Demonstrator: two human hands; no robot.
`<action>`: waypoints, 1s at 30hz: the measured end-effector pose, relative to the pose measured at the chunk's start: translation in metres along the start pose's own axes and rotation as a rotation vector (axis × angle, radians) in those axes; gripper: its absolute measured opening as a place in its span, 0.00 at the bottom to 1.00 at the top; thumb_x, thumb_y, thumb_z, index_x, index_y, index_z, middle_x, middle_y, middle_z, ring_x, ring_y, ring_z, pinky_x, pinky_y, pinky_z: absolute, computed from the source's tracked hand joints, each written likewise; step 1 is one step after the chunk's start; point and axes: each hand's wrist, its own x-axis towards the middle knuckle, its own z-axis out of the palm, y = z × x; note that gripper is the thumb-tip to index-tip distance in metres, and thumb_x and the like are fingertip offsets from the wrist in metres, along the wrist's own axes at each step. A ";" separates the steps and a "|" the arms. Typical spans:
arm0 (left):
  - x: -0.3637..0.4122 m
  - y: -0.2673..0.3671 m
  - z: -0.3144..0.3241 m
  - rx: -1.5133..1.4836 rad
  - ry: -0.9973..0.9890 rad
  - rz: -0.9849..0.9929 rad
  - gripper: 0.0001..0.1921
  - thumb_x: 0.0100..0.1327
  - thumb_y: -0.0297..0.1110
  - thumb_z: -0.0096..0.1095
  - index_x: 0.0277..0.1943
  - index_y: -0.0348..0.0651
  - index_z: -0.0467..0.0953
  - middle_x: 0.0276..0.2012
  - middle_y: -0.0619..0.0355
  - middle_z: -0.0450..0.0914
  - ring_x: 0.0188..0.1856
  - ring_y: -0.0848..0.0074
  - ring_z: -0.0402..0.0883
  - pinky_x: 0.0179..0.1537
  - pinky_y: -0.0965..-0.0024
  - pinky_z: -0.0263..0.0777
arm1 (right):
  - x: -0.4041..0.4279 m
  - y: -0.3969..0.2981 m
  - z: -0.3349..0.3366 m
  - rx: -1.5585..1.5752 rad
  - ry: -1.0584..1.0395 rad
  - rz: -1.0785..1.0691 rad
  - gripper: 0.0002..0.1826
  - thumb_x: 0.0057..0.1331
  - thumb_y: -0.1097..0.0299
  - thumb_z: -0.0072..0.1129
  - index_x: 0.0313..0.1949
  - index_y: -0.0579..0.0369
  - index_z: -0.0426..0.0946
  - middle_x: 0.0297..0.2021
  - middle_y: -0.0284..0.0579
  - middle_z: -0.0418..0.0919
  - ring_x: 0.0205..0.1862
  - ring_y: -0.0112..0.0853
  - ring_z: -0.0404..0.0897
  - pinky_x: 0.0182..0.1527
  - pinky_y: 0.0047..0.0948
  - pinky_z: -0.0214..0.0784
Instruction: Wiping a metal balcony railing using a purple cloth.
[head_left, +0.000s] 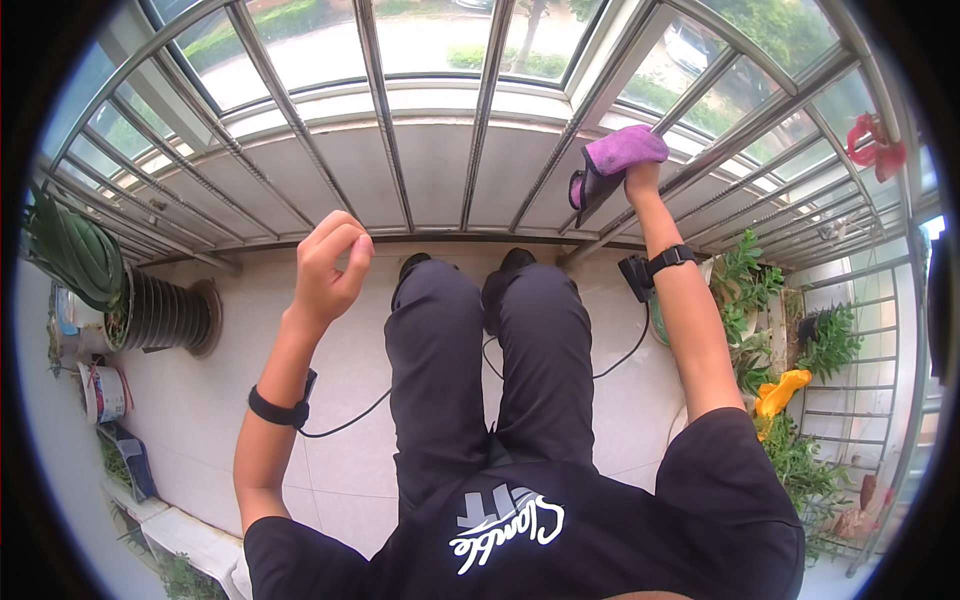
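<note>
My right hand (642, 180) holds a purple cloth (626, 152) with dark edging against a slanting metal bar (694, 166) of the window railing. The cloth hides most of its fingers, and part of the cloth hangs down on the left. My left hand (332, 266) is raised in front of the railing, its fingers curled loosely and thumb near the index finger, with nothing seen in it. Black straps with cables sit on both forearms. Behind the bars are the window panes (315, 45) and their white frame.
At the left stand a ribbed dark plant pot (169, 309) and a white bucket (105, 392). Green potted plants (746, 292) and a yellow cloth-like item (780, 394) are at the right. A red ribbon-like thing (876, 148) hangs on the railing. Cables run near my legs.
</note>
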 end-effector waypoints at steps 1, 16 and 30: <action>0.002 0.001 0.002 -0.003 -0.001 0.006 0.07 0.65 0.18 0.59 0.29 0.32 0.75 0.28 0.53 0.75 0.29 0.68 0.75 0.33 0.67 0.70 | 0.001 0.002 -0.002 -0.002 0.004 0.000 0.16 0.80 0.60 0.54 0.58 0.57 0.76 0.54 0.47 0.83 0.57 0.36 0.81 0.60 0.38 0.73; 0.001 0.011 -0.007 0.005 -0.004 0.014 0.07 0.65 0.19 0.60 0.30 0.32 0.75 0.29 0.53 0.75 0.29 0.67 0.74 0.32 0.66 0.70 | -0.037 0.010 0.019 0.088 0.020 0.060 0.11 0.78 0.64 0.57 0.53 0.56 0.78 0.48 0.42 0.82 0.53 0.32 0.80 0.58 0.37 0.72; 0.001 0.041 -0.035 0.059 0.010 0.058 0.07 0.65 0.19 0.60 0.30 0.32 0.75 0.28 0.52 0.75 0.28 0.67 0.75 0.32 0.66 0.70 | 0.002 -0.027 -0.046 0.822 -0.214 0.291 0.23 0.80 0.50 0.52 0.64 0.53 0.73 0.60 0.42 0.81 0.63 0.35 0.81 0.68 0.39 0.72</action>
